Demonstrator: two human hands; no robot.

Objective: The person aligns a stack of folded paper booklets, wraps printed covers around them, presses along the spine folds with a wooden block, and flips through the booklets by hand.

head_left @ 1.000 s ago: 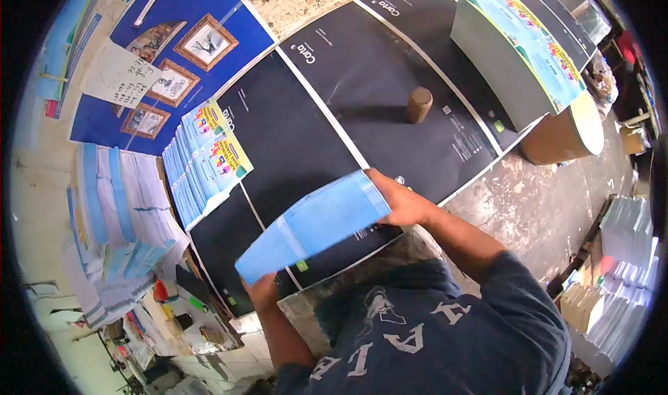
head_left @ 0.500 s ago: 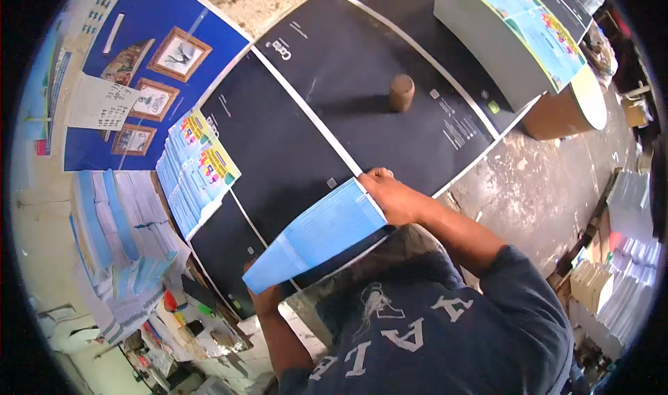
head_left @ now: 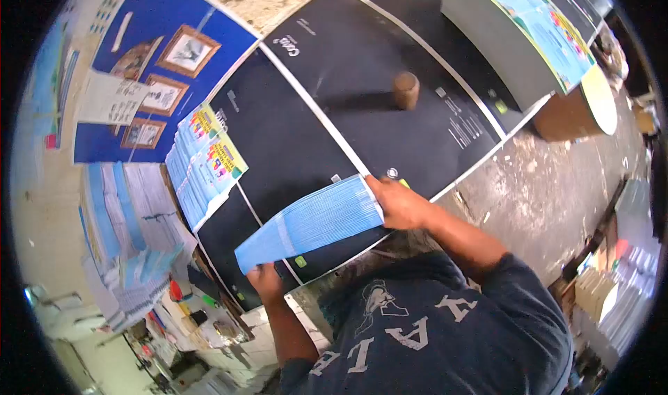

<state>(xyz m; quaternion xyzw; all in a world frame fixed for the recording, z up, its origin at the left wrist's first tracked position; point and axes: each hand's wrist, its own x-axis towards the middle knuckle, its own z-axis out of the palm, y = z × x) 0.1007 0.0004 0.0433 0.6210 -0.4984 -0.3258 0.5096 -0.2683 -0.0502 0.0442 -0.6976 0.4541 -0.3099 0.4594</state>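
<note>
A fanned stack of light blue paper sheets (head_left: 313,221) is held between my two hands over the near edge of the black-covered table. My right hand (head_left: 402,203) is closed around the stack's right end, with the fingers partly hidden. At the lower left corner, my left hand (head_left: 266,283) pinches the other end, which narrows to a tight bundle. The sheet edges show as fine lines across the stack. To the left on the table lies a spread pile of blue printed sheets (head_left: 202,169) with yellow headings.
A brown cylindrical block (head_left: 406,91) stands upright on the black table cover (head_left: 299,109). A tall paper stack (head_left: 487,47) is at the far right corner, with a brown round container (head_left: 574,113) beyond it. Bundled papers (head_left: 129,214) are at the left, below a blue board (head_left: 209,12).
The stack's edges have fanned out more, and its left end has risen slightly. My left hand shows more clearly below it. The whole view has shifted a little.
</note>
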